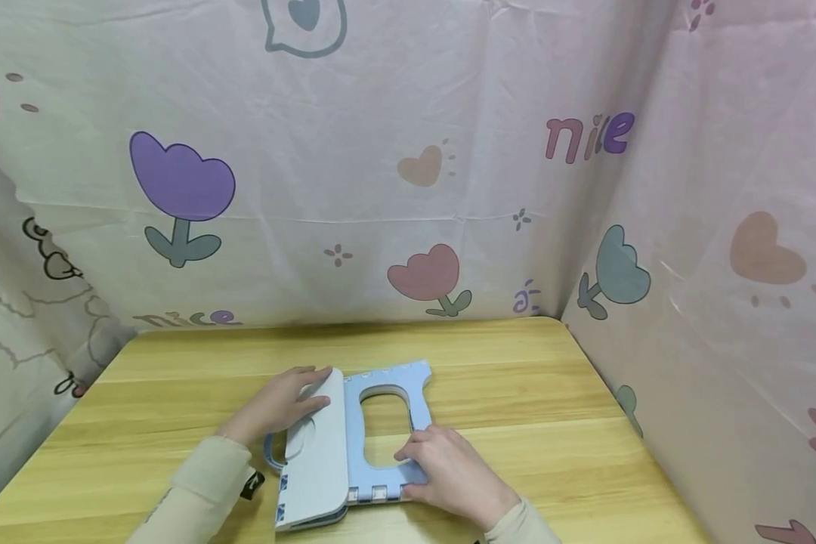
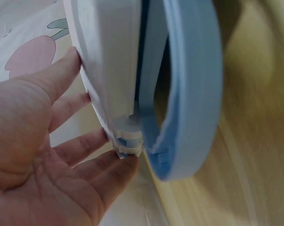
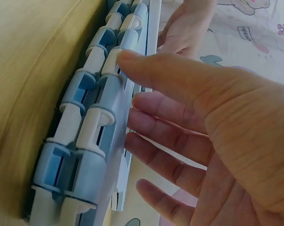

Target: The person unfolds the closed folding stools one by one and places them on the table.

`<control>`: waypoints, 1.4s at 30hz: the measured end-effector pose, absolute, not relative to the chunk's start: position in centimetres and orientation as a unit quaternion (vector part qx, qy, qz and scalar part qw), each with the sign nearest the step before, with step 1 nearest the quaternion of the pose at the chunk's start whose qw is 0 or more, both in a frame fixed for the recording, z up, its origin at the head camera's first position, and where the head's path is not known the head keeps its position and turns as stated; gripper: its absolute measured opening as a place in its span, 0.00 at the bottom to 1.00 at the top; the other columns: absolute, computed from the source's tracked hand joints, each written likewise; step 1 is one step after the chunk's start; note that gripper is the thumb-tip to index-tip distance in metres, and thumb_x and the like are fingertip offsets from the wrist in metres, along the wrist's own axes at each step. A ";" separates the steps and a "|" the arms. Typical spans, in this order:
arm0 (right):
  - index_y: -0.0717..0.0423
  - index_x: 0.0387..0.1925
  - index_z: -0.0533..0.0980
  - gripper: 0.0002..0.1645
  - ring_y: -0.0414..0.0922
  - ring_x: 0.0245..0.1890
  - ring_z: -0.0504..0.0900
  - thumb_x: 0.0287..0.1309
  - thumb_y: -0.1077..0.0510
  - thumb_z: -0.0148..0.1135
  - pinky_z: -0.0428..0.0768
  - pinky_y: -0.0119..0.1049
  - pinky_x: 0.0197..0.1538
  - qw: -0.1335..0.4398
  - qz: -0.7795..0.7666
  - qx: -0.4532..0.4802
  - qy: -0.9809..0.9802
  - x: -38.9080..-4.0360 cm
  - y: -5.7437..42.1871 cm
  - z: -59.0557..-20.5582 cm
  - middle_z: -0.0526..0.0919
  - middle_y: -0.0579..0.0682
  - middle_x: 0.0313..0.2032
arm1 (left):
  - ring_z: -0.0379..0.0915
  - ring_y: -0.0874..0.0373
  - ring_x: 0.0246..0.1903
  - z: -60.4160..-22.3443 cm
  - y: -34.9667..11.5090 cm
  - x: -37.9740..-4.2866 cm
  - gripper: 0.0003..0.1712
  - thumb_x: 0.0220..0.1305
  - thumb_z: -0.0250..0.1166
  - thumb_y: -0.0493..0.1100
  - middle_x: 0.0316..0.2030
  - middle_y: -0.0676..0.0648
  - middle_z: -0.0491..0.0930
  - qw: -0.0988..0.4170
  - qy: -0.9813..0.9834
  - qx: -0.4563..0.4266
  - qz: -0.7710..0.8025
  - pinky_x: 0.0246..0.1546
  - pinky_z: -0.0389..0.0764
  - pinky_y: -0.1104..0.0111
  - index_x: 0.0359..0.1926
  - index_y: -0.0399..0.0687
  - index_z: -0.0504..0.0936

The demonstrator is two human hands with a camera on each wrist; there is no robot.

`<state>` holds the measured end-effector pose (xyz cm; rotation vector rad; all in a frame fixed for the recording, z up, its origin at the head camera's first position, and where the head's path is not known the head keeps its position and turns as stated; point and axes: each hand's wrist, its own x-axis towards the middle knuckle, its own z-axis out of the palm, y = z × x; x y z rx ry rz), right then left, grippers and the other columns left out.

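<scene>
A blue and white plastic folding stool lies partly folded on the table. Its white panel is tilted up at the left, and a blue leg frame with a large opening lies to the right. My left hand rests on the white panel, fingers extended over its surface. Beside that hand, a blue carrying handle sticks out from the stool. My right hand holds the near right corner of the blue frame, its thumb on the hinged edge and its fingers against the face.
The wooden table spreads out around the stool. A printed curtain hangs behind the table's far edge, and more of it runs along the right side. A small black tag shows by the left sleeve.
</scene>
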<state>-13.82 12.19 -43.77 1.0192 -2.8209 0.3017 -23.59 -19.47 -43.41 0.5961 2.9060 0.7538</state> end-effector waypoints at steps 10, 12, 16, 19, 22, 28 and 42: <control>0.45 0.51 0.90 0.24 0.35 0.51 0.86 0.53 0.42 0.83 0.86 0.41 0.62 0.039 0.124 0.343 -0.930 -13.7 12.3 -43.7 0.91 0.37 0.48 | 0.74 0.26 0.67 -43.8 -19.8 -22.3 0.33 0.73 0.72 0.51 0.69 0.27 0.75 -0.024 0.948 0.181 0.262 0.67 0.77 0.33 0.72 0.41 0.78; 0.45 0.51 0.90 0.25 0.35 0.50 0.86 0.53 0.41 0.83 0.86 0.40 0.61 0.035 0.128 0.345 -0.929 -13.7 12.2 -43.7 0.91 0.37 0.48 | 0.76 0.28 0.64 -43.6 -20.4 -21.5 0.33 0.72 0.73 0.50 0.66 0.28 0.77 -0.040 0.947 0.175 0.266 0.64 0.80 0.33 0.71 0.39 0.78; 0.45 0.52 0.89 0.28 0.34 0.48 0.85 0.52 0.39 0.83 0.86 0.38 0.59 0.030 0.125 0.346 -0.929 -13.6 12.0 -43.7 0.90 0.37 0.48 | 0.80 0.30 0.60 -43.2 -21.8 -19.8 0.33 0.72 0.72 0.50 0.64 0.29 0.79 -0.056 0.950 0.142 0.271 0.60 0.83 0.34 0.71 0.37 0.78; 0.46 0.53 0.89 0.29 0.33 0.48 0.85 0.52 0.40 0.84 0.86 0.34 0.57 0.020 0.130 0.345 -0.929 -13.5 11.9 -43.7 0.90 0.38 0.49 | 0.82 0.34 0.55 -42.9 -22.8 -18.7 0.37 0.73 0.72 0.53 0.60 0.28 0.81 -0.048 0.953 0.110 0.278 0.55 0.87 0.38 0.71 0.33 0.76; 0.48 0.54 0.88 0.29 0.32 0.48 0.84 0.52 0.42 0.85 0.86 0.29 0.55 0.009 0.138 0.346 -0.928 -13.5 11.7 -43.8 0.90 0.39 0.49 | 0.86 0.43 0.47 -43.0 -23.6 -17.9 0.41 0.73 0.70 0.57 0.51 0.32 0.86 -0.040 0.956 0.080 0.278 0.49 0.91 0.47 0.69 0.27 0.74; 0.48 0.54 0.88 0.29 0.30 0.47 0.84 0.52 0.44 0.85 0.86 0.27 0.55 0.009 0.132 0.353 -0.926 -13.4 11.3 -44.1 0.90 0.40 0.50 | 0.81 0.59 0.24 -43.6 -24.4 -16.5 0.45 0.76 0.68 0.56 0.33 0.47 0.86 0.027 0.942 0.029 0.333 0.27 0.84 0.68 0.71 0.19 0.68; 0.47 0.53 0.89 0.26 0.27 0.43 0.80 0.54 0.46 0.84 0.84 0.23 0.49 0.026 0.128 0.359 -0.924 -13.3 10.6 -44.6 0.89 0.37 0.46 | 0.87 0.52 0.32 -46.5 -24.2 -16.8 0.31 0.78 0.66 0.46 0.36 0.43 0.84 0.129 0.846 0.042 0.515 0.31 0.92 0.64 0.63 0.19 0.73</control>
